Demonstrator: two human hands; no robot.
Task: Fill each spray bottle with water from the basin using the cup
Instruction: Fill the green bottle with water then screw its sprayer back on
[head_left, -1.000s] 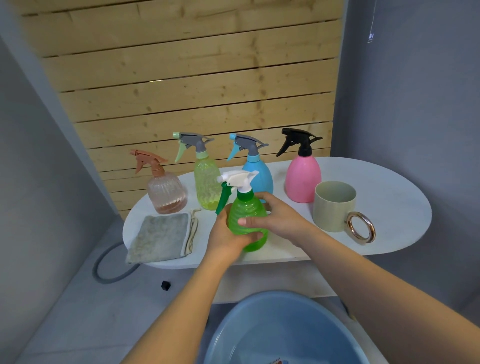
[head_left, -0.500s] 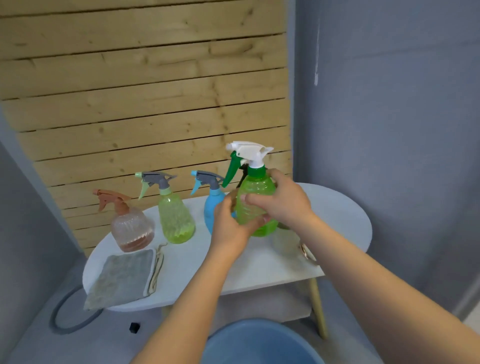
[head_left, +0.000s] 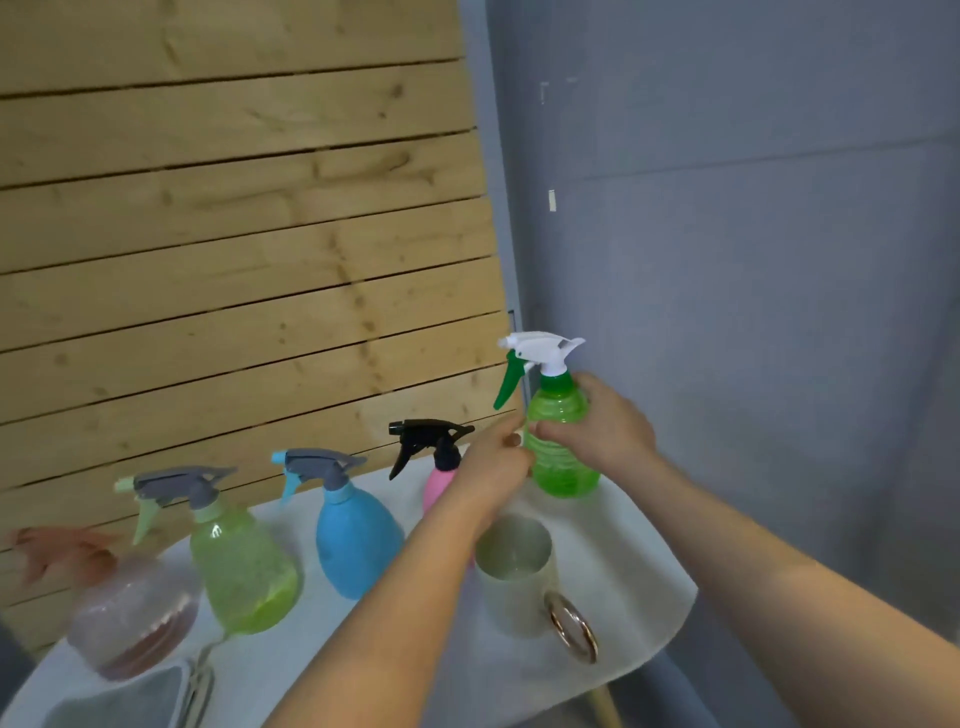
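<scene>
Green spray bottle (head_left: 563, 441) is hanging in the air over the far right end of the white table (head_left: 639, 561), upright, white trigger head still screwed on. Head view only:

- Right hand (head_left: 602, 431) is wrapping the body from the right side, fingers closed round its upper half.
- Left hand (head_left: 493, 467) is pinching the left wall with its fingertips, light contact as far as I can tell.
- Cup (head_left: 517, 577) is standing directly below the hands, ring handle facing the camera, looking empty.
- Pink bottle (head_left: 436, 488) is sitting half hidden behind the left wrist; blue bottle (head_left: 356, 540), yellow-green bottle (head_left: 241, 571) and clear brown-headed bottle (head_left: 132, 613) are lined up to the left.
- Basin is out of frame.

Risks, judging from this: a thin wall squeezed hard is going to flex and twist when the cap gets unscrewed. Any slip drops the bottle onto the cup, near the table edge. The left forearm, swinging back, is likely to clip the pink bottle.
</scene>
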